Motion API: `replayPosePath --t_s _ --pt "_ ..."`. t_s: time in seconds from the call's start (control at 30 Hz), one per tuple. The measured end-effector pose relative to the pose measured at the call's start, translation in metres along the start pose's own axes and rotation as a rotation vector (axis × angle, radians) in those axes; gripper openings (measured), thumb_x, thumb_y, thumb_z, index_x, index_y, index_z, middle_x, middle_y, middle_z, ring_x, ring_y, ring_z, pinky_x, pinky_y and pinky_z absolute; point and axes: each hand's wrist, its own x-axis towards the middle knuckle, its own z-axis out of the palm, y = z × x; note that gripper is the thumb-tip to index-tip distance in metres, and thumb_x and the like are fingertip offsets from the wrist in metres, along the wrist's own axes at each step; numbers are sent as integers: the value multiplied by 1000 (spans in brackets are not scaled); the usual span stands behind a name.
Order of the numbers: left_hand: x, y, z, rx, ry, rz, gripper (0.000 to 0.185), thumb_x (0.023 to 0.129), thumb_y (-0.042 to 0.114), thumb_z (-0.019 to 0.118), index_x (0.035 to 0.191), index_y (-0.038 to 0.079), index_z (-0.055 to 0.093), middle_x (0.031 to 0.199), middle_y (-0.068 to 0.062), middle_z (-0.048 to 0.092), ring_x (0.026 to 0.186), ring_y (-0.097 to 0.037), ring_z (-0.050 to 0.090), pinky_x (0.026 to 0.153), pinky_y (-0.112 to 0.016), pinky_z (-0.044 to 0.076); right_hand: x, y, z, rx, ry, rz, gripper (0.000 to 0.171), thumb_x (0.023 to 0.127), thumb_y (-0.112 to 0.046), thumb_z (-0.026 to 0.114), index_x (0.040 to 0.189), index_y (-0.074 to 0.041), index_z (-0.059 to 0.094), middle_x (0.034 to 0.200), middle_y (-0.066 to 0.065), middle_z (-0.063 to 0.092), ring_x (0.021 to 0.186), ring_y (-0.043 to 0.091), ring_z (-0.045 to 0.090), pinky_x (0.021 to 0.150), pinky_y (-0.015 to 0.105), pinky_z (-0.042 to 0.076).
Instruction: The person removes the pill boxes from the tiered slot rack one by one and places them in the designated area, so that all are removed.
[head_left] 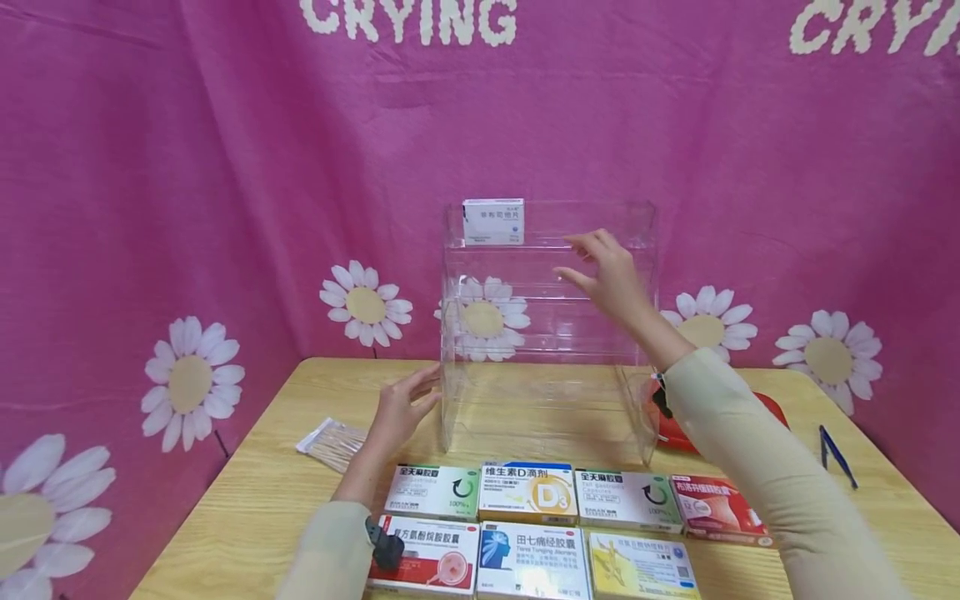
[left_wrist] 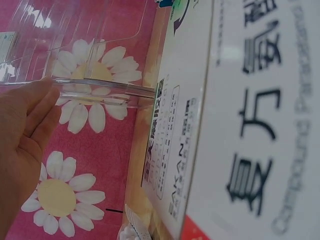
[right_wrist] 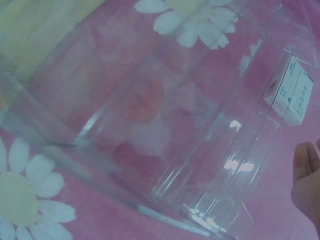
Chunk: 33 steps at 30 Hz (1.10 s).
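A clear acrylic tiered shelf (head_left: 637, 250) stands at the back of the wooden table (head_left: 247, 500). One white medicine box (head_left: 492, 221) sits on its top tier at the left; the box (right_wrist: 294, 97) also shows in the right wrist view. My right hand (head_left: 600, 271) is raised in front of the upper tiers, fingers loosely spread, holding nothing. My left hand (head_left: 401, 408) rests with straight fingers against the shelf's lower left edge (left_wrist: 100, 87). Two rows of medicine boxes (head_left: 528, 492) lie flat in front of the shelf.
A pack of cotton swabs (head_left: 330, 442) lies left of the shelf. A red object (head_left: 678, 433) sits behind my right forearm, and a blue pen (head_left: 836, 454) lies at the far right. A pink daisy-print cloth (head_left: 187, 250) hangs behind.
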Motion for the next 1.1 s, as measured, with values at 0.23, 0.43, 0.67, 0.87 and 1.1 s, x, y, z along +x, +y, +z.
replayPosePath --t_s 0.23,0.43,0.67,0.87,1.1 --pt "0 -1 0 -3 7 6 46 85 -4 69 131 -3 59 123 -22 67 110 -35 68 96 -39 58 38 -2 17 9 -22 28 51 83 -13 77 127 4 58 108 25 58 100 37 54 91 50 52" --pt "0 -1 2 3 8 -3 47 85 -3 69 131 -1 59 125 -20 67 110 -34 69 95 -39 58 64 -5 33 -28 -69 58 55 85 -13 75 134 1 54 118 25 55 110 38 51 100 52 48" --pt "-3 -3 4 0 14 -11 48 84 -4 70 131 0 59 125 -20 67 111 -34 68 95 -38 59 82 -9 42 -81 -132 94 52 89 -11 70 136 1 53 116 27 52 107 39 48 98 52 48" --pt "-4 -3 6 -18 7 -35 48 85 -1 70 132 2 59 127 -18 66 112 -32 68 95 -37 59 85 -8 46 -73 -122 106 39 88 -6 69 124 4 59 114 27 52 109 40 48 100 52 48" --pt "-4 -3 3 -5 7 -54 47 86 -1 70 132 2 59 127 -18 67 112 -32 68 95 -37 59 87 -10 53 -66 -73 133 28 90 -5 66 115 3 56 120 26 58 118 42 53 111 52 44"
